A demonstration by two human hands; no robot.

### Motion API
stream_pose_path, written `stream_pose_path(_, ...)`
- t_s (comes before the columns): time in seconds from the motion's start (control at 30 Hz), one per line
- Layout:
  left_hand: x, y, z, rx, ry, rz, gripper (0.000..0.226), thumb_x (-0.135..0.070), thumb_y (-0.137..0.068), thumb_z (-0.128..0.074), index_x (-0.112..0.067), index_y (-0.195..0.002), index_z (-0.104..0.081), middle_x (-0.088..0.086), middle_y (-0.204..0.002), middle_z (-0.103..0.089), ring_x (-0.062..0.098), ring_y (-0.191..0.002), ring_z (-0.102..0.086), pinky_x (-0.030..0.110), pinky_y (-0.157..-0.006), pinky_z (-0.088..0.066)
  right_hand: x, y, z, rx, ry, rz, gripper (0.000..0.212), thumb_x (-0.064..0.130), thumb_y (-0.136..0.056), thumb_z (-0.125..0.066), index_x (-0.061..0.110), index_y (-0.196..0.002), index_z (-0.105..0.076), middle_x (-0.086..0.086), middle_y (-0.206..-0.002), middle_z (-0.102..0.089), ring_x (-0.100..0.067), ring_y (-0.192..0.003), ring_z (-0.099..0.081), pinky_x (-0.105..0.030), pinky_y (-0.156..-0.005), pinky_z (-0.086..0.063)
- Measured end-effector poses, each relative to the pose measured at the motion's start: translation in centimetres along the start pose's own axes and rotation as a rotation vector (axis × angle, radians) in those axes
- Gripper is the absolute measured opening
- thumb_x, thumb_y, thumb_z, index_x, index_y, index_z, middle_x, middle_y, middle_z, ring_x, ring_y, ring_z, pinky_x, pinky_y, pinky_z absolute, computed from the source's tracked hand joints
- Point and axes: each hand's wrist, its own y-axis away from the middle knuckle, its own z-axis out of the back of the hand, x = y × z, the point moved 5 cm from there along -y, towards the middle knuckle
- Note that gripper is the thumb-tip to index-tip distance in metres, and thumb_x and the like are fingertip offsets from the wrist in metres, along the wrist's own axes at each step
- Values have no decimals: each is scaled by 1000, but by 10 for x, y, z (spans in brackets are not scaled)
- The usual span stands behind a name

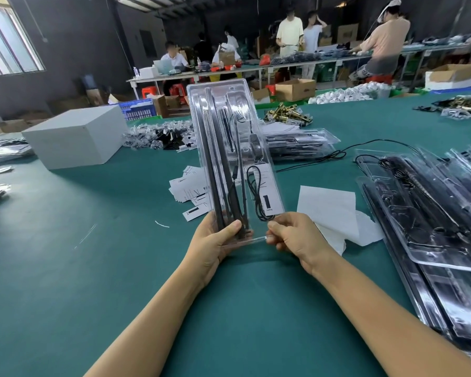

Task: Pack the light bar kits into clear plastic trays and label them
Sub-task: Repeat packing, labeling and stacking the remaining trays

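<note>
A green table (65, 268) in a busy workshop. Above it, my left hand (212, 240) and right hand (294, 238) grip a clear tray (229, 104) upright by its bottom edge, fingers curled around it. Black bars (215, 170) and a cable (253, 191) sit inside.

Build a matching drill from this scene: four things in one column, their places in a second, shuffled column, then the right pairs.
Things:
1. Clear plastic tray with black light bars
2. White rectangular box
3. Pile of brass metal fittings
4. Sheet of white paper

Places:
A. On the green table, far left
B. Flat, just right of the hands
C. Held upright by left hand and right hand
D. Far behind the held tray

Pairs: 1-C, 2-A, 3-D, 4-B
</note>
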Motion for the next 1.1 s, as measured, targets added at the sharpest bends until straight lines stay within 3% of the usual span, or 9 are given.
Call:
stream_pose_path(0.27, -3, -1, 1, 7, 51, 42, 39, -6, -75, -66, -5, -112, -58, 17, -102, -69, 31, -86, -70, 38, -69, -59, -5, -1, -1, 80, -65, -32, 11, 14, -93, -61, 5, -97, -56, -10, -87, -64, -14, -60, -66, -24, -54, -54)
stream_pose_path(0.37, -6, -3, 5, -56, 70, 44, 30, -7, -74, -65, -4, -104, -61, 15, -92, -69, 25, -75, -70, 36, -64, -59, 5, 0, 4, -65, 276, 151, 41, 44, -94, -52, 14, -121, -48, -5, -106, -62, -17, -84, -68, -27, -76, -53)
stream_pose_path(0.47, -10, -3, 7, -50, 154, 38, 37, -7, -78, -62, 3, -113, -58, 19, -98, -72, 34, -81, -72, 33, -63, -59, 17, 11, -2, -66, 654, 442, 94, 77, -74, -44, 15, -144, -31, -2, -142, -36, -14, -129, -38, -21, -103, -31)
stream_pose_path(0.57, -14, -2, 10, -38, 87, 19, 26, 0, -85, -54, -1, -110, -60, 20, -98, -71, 39, -84, -70, 35, -64, -59, 15, 11, -5, -48, 984, 601, 99, 69, -76, -59, 32, -152, -8, 3, -160, 0, -15, -146, -8, -31, -115, -18)
stream_pose_path(0.63, -15, 0, 7, -1, 42, 3, 24, 2, -86, -50, -2, -107, -61, 21, -98, -70, 42, -85, -69, 37, -66, -59, 11, 9, -6, -51, 1084, 646, 81, 50, -87, -60, 32, -152, -15, 1, -161, -7, -18, -146, -13, -29, -116, -16)
stream_pose_path(0.77, -17, 5, -8, 92, 43, -28, 36, -18, -82, -55, -3, -114, -58, 20, -107, -69, 38, -89, -69, 39, -73, -58, 14, 12, -4, -127, 867, 686, 58, 14, -94, -56, 20, -148, -34, -7, -155, -28, -22, -138, -36, -23, -110, -26)
stream_pose_path(0.9, -20, 4, -11, 128, 22, -20, 45, -55, -85, -49, -23, -111, -65, 11, -114, -69, 41, -101, -66, 44, -82, -57, 24, 14, 3, -197, 653, 749, 56, -5, -88, -58, 11, -140, -46, -12, -144, -45, -24, -132, -46, -15, -105, -27)
stream_pose_path(1.03, -16, -1, -3, 23, -87, 7, 60, -57, -85, -47, -15, -127, -53, 13, -107, -71, 36, -93, -70, 38, -73, -59, 36, 19, 15, -294, 292, 799, 34, 17, -91, -62, 15, -126, -61, 7, -107, -68, -4, -93, -66, -8, -85, -44)
stream_pose_path(1.1, -13, -3, 5, -51, -108, 14, 61, -54, -83, -48, -10, -123, -55, 14, -102, -72, 34, -89, -71, 36, -70, -59, 42, 15, 22, -229, 11, 671, 20, 31, -90, -59, 25, -108, -67, 7, -86, -70, -12, -80, -69, -23, -80, -54)
